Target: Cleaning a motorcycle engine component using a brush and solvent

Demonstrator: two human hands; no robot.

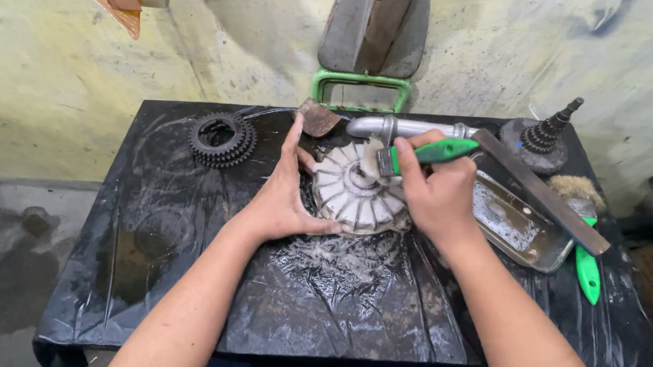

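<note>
Forearms: both enter from the bottom edge, bare, converging on the middle of the table.
Work piece: round finned metal disc [357, 192], pale grey, lying flat on the wet black plastic sheet [174, 273], between the two hands.
Left hand [281, 199]: spread open, palm against the disc's left rim, thumb laid along its near edge, index finger raised toward the far side; steadies, does not enclose.
Right hand [439, 193]: fingers pressed together around the green handle of a small brush [417, 154], just right of the disc.
Brush head: pale bristles down on the disc's upper face, near its hub, just left of the gripping fingers.
Residue: foam and grey suds on the sheet directly below the disc, toward the person.
Beyond the grip: bent metal pipe [404, 127] lies crosswise just past the brush; rusty brown fragment [317, 117] beside its left end.
Right of the grip: shallow metal tray [518, 226] holding cloudy liquid, a long flat metal bar [541, 188] laid diagonally across it.
Farther right: second green-handled brush [584, 256] at the tray's outer side; stepped cone part on a round base [542, 140] at the far corner.
Left of the grip: dark toothed gear [223, 139], well apart from the left hand.
Behind the table: green frame [361, 89] against a stained yellowish wall.
</note>
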